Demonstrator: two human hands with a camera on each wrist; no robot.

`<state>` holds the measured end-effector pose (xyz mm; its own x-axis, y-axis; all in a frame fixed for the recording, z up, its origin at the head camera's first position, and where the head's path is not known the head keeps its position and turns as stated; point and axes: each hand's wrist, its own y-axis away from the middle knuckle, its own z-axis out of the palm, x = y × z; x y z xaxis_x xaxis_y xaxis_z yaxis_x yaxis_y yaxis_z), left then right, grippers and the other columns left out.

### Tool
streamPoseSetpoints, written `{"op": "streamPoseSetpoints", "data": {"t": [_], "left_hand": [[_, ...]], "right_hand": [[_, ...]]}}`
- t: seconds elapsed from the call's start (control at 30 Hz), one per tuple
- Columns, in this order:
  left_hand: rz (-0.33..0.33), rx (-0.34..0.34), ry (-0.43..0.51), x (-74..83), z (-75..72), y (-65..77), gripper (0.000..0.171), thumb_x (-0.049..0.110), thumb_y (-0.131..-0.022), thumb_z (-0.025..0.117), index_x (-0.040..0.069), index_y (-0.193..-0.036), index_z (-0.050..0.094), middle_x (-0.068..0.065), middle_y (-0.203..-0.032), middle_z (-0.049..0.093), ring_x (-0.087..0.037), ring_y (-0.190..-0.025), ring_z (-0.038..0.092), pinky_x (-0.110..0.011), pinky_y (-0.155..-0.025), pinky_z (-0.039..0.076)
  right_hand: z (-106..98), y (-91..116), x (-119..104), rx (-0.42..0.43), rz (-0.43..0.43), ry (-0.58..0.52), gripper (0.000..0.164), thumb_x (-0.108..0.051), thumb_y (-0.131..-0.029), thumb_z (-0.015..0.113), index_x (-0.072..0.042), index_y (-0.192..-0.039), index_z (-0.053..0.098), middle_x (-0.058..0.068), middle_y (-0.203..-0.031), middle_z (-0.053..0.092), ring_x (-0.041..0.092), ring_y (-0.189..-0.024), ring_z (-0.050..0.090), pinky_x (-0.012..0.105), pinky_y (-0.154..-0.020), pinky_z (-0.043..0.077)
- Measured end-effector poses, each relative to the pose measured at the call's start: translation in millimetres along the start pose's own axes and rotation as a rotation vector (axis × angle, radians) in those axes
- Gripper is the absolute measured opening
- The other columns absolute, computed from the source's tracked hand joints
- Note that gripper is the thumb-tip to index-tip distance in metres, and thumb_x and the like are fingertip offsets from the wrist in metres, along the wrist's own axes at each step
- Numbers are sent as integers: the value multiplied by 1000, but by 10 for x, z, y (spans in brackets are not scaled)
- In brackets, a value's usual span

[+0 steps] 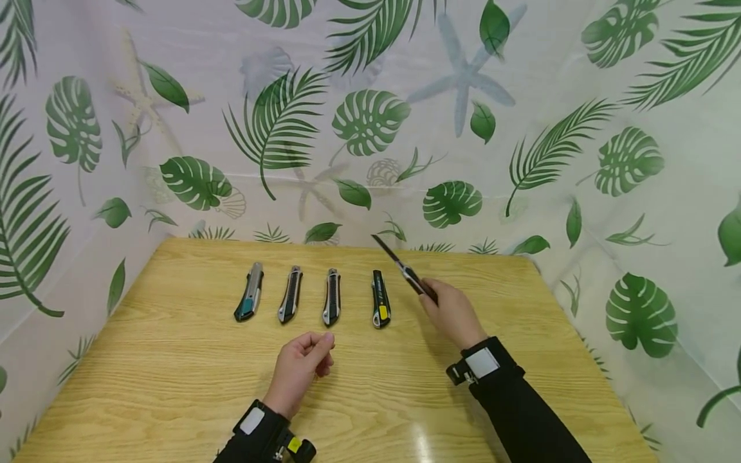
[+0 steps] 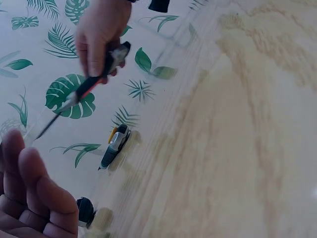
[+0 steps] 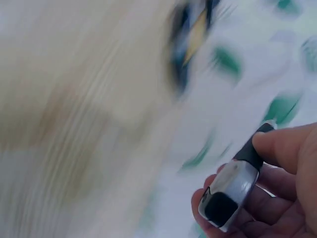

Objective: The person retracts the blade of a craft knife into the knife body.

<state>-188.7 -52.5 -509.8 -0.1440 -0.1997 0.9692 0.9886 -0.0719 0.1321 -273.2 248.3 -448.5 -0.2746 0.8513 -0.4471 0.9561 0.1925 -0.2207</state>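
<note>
My right hand [image 1: 454,315] grips a snap-off utility knife [image 1: 412,278] above the table's right half. Its long dark blade is out and points up and left. The right wrist view shows the thumb pressed on the dark grip, with the knife's silver and black butt end [image 3: 230,193] towards the camera. My left hand [image 1: 298,373] hovers near the table, fingers loosely curled, with nothing in it. Beyond it lie a teal-and-grey utility knife [image 1: 249,297], two black-and-silver ones [image 1: 290,296] [image 1: 332,299], and a dark one with a yellow slider [image 1: 379,301], all without visible blades.
The lying knives form a spaced row on the wooden table [image 1: 173,360], towards its back edge. A leaf-patterned cloth [image 1: 370,128] hangs behind the table and along both sides. Both wrists carry black strapped-on cameras.
</note>
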Motion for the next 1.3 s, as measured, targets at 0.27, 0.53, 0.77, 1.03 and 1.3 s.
{"op": "streamPoseSetpoints", "data": {"t": [0.27, 0.53, 0.77, 1.03, 1.3], "left_hand": [[91, -20, 31, -7, -4, -4, 53, 42, -99, 66, 2, -135, 63, -20, -125, 66, -27, -97, 70, -39, -80, 59], [144, -35, 151, 49, -7, 30, 44, 30, -104, 60, 4, -139, 60, -13, -119, 70, -24, -104, 70, -40, -85, 58], [137, -24, 243, 37, -33, 26, 43, 34, -105, 56, 7, -138, 60, -13, -115, 72, -21, -99, 70, -38, -85, 56], [94, -65, 344, 79, -51, 58, 29, 28, -104, 60, 9, -124, 70, -11, -114, 73, -20, -102, 68, -37, -92, 52], [35, -158, 404, 59, -83, 60, 21, 24, -105, 59, 10, -109, 74, -1, -102, 71, -16, -99, 67, -35, -102, 42]], "right_hand": [[235, 397, -903, -117, -143, -218, 37, -20, -100, 68, -8, -136, 64, 1, -109, 72, 8, -78, 60, 27, -64, 50], [418, 641, -1205, -166, -204, -361, 38, -20, -101, 68, -8, -136, 63, 2, -122, 70, 8, -98, 67, 26, -76, 56], [509, 702, -1261, -163, -180, -415, 37, -20, -99, 69, -9, -134, 64, -1, -115, 71, 9, -91, 65, 24, -71, 54], [554, 693, -1200, -424, -9, -747, 42, -18, -97, 71, -5, -135, 59, 6, -113, 67, 15, -93, 65, 26, -73, 55], [622, 730, -1099, -799, 116, -1130, 42, -20, -105, 60, 6, -137, 54, 12, -119, 65, 16, -100, 58, 29, -83, 48]]}}
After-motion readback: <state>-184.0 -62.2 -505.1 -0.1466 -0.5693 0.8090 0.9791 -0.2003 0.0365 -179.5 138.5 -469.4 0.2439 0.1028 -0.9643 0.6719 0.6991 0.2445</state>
